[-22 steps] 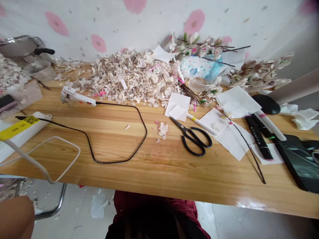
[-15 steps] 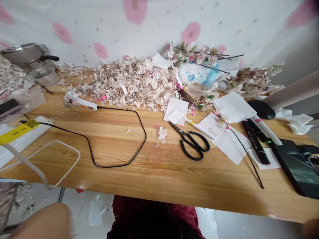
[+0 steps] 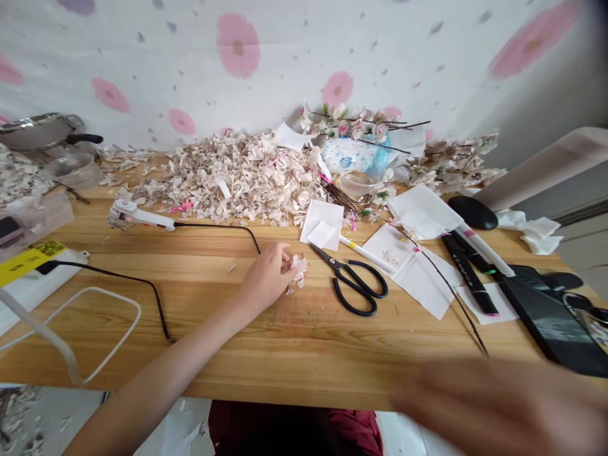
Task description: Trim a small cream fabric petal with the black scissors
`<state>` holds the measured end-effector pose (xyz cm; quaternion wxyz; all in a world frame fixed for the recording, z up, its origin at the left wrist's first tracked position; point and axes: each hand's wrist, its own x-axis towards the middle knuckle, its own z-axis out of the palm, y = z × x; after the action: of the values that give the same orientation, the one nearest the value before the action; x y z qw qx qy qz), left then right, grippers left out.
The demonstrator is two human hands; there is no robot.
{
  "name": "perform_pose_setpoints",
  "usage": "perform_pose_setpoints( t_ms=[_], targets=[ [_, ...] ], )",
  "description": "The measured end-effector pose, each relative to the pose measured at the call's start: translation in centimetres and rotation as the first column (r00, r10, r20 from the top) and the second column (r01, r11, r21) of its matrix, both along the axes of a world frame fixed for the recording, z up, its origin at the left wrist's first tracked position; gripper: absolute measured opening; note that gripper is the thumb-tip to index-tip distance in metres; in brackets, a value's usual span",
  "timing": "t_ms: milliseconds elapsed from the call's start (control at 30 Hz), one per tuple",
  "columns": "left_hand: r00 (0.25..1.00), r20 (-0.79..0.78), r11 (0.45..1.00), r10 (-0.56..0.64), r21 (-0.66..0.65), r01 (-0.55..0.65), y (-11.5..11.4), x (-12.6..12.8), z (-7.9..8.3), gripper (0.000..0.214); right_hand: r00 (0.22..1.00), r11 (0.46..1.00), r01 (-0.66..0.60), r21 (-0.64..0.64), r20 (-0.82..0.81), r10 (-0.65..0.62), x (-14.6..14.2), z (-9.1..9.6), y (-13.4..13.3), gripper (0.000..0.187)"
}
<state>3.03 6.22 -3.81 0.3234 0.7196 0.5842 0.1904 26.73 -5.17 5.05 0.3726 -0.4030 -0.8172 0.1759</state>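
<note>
My left hand [image 3: 266,277] reaches across the wooden table [image 3: 304,342] and its fingertips pinch a small clump of pale paper petals [image 3: 299,270] lying just left of the black scissors [image 3: 354,284]. My right hand [image 3: 498,405] is a large motion-blurred shape low at the right, near the table's front edge; its fingers cannot be made out. A black cord [image 3: 142,278] runs under my left forearm.
A big heap of paper scraps [image 3: 232,180] lies at the back, with a white glue gun [image 3: 135,216] in front. White paper squares [image 3: 408,266], markers [image 3: 468,272], a thin dark stem [image 3: 451,291], flower branches [image 3: 361,123], a tablet [image 3: 555,323] sit right. A power strip [image 3: 33,278] lies left.
My left arm has come up from below the table edge and reached to the petal clump. My right hand has swept into view at lower right. The camera tilted slightly.
</note>
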Motion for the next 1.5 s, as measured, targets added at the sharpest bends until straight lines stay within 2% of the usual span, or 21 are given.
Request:
perform_pose_setpoints(
  t_ms=[67, 100, 167, 233, 367, 467, 600, 667, 800, 867, 900, 933, 1000, 1067, 1100, 1167, 1300, 1433, 1500],
  targets=[
    [0.999, 0.037, 1.0, 0.014, -0.009, -0.014, 0.0, -0.1, -0.2, 0.034, 0.995, 0.998, 0.053, -0.019, 0.088, -0.051, -1.1, -0.5, 3.1, 0.017],
    [0.998, 0.064, 1.0, 0.023, 0.004, -0.023, 0.0, -0.2, -0.2, 0.028, 0.97, 0.993, 0.106, -0.058, 0.227, -0.09, -1.3, -1.1, 4.6, 0.014],
    [0.992, 0.122, 0.998, 0.035, 0.047, -0.041, 0.1, -0.5, 0.0, 0.017, 0.879, 0.977, 0.195, -0.087, 0.457, -0.135, -1.0, -2.7, 7.2, 0.017],
    [0.985, 0.168, 0.994, 0.048, 0.09, -0.064, 0.2, -0.8, 0.2, 0.009, 0.809, 0.955, 0.252, -0.155, 0.576, -0.12, -0.3, -4.3, 8.7, 0.017],
    [0.97, 0.228, 0.986, 0.079, 0.124, -0.109, 0.1, -1.1, 0.3, 0.009, 0.79, 0.911, 0.246, -0.33, 0.613, 0.009, 0.5, -6.0, 8.7, 0.013],
    [0.934, 0.34, 0.988, 0.114, 0.061, -0.143, -0.3, -1.1, -0.1, 0.013, 0.799, 0.912, 0.248, -0.326, 0.601, -0.003, 0.3, -6.2, 8.2, 0.011],
    [0.803, 0.559, 0.978, 0.207, -0.089, -0.19, -0.6, -0.8, -0.4, 0.019, 0.754, 0.872, 0.358, -0.334, 0.654, -0.059, -0.2, -6.5, 7.8, 0.016],
    [0.742, 0.616, 0.965, 0.264, -0.169, -0.203, -0.7, -0.7, -0.2, 0.02, 0.749, 0.851, 0.391, -0.351, 0.658, -0.072, -0.4, -6.9, 7.7, 0.016],
    [0.701, 0.642, 0.95, 0.312, -0.219, -0.222, -0.7, -0.6, 0.6, 0.018, 0.838, 0.859, 0.376, -0.346, 0.523, -0.156, -0.4, -8.1, 8.1, 0.014],
    [0.692, 0.655, 0.952, 0.304, -0.23, -0.201, -0.7, -0.7, 0.9, 0.018, 0.905, 0.841, 0.371, -0.394, 0.358, -0.232, -0.5, -8.4, 8.3, 0.011],
    [0.691, 0.659, 0.954, 0.296, -0.233, -0.186, -0.7, -0.8, 1.0, 0.018, 0.935, 0.817, 0.347, -0.46, 0.243, -0.26, -0.7, -8.5, 8.3, 0.01],
    [0.692, 0.661, 0.956, 0.289, -0.235, -0.175, -0.7, -0.8, 1.0, 0.019, 0.957, 0.788, 0.285, -0.545, 0.11, -0.27, -1.0, -8.5, 8.3, 0.013],
    [0.696, 0.659, 0.957, 0.285, -0.24, -0.165, -0.7, -0.9, 1.1, 0.02, 0.955, 0.735, 0.062, -0.675, -0.173, -0.24, -1.8, -8.2, 7.9, 0.027],
    [0.71, 0.649, 0.959, 0.275, -0.242, -0.151, -0.9, -0.9, 1.1, 0.022, 0.892, 0.706, -0.183, -0.684, -0.418, -0.174, -2.7, -7.8, 7.2, 0.039],
    [0.716, 0.646, 0.96, 0.264, -0.247, -0.131, -1.0, -0.8, 1.2, 0.022, 0.855, 0.708, -0.25, -0.661, -0.494, -0.159, -3.2, -7.6, 6.9, 0.042],
    [0.721, 0.654, 0.959, 0.228, -0.278, -0.052, -1.3, -0.6, 1.3, 0.023, 0.822, 0.724, -0.244, -0.646, -0.533, -0.199, -3.9, -7.3, 6.3, 0.044],
    [0.726, 0.666, 0.904, 0.173, -0.4, 0.152, -2.4, 0.1, 1.7, 0.027, 0.834, 0.74, -0.075, -0.668, -0.448, -0.32, -4.8, -7.1, 5.9, 0.042],
    [0.768, 0.627, 0.836, 0.129, -0.486, 0.256, -3.2, 0.6, 1.6, 0.026, 0.835, 0.726, -0.128, -0.676, -0.469, -0.289, -5.2, -7.7, 6.0, 0.043],
    [0.79, 0.609, 0.834, 0.078, -0.474, 0.283, -3.3, 0.8, 1.4, 0.022, 0.832, 0.739, -0.129, -0.662, -0.477, -0.282, -5.2, -8.0, 5.9, 0.04]
  ],
)
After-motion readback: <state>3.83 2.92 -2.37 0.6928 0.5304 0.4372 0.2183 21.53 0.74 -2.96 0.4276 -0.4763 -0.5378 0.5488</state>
